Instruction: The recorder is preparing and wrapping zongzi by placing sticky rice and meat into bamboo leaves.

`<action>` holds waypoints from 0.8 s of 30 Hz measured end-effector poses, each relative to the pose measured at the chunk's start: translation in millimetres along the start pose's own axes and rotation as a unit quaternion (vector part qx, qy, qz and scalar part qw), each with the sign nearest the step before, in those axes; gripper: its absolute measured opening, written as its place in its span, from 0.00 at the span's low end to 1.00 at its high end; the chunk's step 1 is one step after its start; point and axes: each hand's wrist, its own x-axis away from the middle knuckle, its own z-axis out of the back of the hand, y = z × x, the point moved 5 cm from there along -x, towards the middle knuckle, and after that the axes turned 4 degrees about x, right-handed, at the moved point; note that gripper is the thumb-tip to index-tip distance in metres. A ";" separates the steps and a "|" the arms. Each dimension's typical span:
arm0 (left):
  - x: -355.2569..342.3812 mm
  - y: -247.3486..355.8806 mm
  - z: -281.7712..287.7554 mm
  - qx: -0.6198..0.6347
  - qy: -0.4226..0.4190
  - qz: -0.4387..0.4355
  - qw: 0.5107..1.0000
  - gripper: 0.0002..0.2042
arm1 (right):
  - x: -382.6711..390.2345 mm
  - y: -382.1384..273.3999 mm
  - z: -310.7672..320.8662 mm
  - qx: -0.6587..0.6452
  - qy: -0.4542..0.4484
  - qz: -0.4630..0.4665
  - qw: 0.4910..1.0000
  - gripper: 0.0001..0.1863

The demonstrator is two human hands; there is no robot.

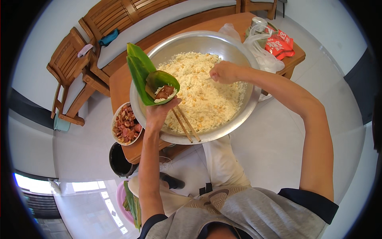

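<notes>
My left hand (161, 111) grips a folded green leaf cone (145, 75), held over the left side of a wide metal basin (243, 115). In the cone are white rice and a piece of brown meat (163, 92). Two wooden chopsticks (187, 123) lie slanting on the basin beside that hand. My right hand (223, 72) is closed round a thin handle (207, 78), probably a spoon's, over the white rice (199, 99) mixed with yellow bits; its far end is hidden. A white bowl of cut meat (126, 123) sits left of the basin.
The wooden table (135, 153) holds plastic bags (260, 53), red packets (279, 43) and a tin (258, 23). Behind are a wooden bench (159, 20) and chair (71, 59). A dark bucket (119, 159) and pink basin of leaves (121, 193) stand below left.
</notes>
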 end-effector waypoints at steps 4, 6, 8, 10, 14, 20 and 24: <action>-2.8 -3.2 2.9 0.020 -0.024 0.018 0.999 0.16 | 4.2 -2.4 -4.2 -0.156 -0.089 -0.070 0.981 0.09; -2.4 -6.1 3.4 0.012 -0.020 0.032 0.999 0.16 | 14.6 -3.6 5.1 -0.220 -0.142 -0.156 0.953 0.09; -2.0 -5.5 1.7 0.005 -0.016 0.044 0.999 0.16 | 22.1 -3.3 17.1 -0.298 -0.135 -0.181 0.928 0.09; -1.6 -1.1 -0.6 0.041 -0.004 0.046 0.998 0.16 | 24.4 -6.9 30.9 -0.282 -0.129 -0.184 0.933 0.10; -6.1 -13.4 1.7 0.017 -0.008 0.070 0.997 0.17 | 25.9 -9.3 46.7 -0.252 -0.133 -0.190 0.940 0.10; -6.0 -15.2 4.6 0.057 -0.018 0.060 0.996 0.16 | 31.0 -20.7 80.6 -0.224 -0.133 -0.185 0.948 0.10; -6.7 -15.8 0.5 0.101 -0.025 0.055 0.993 0.17 | 33.4 -42.4 110.3 -0.192 -0.122 -0.160 0.961 0.11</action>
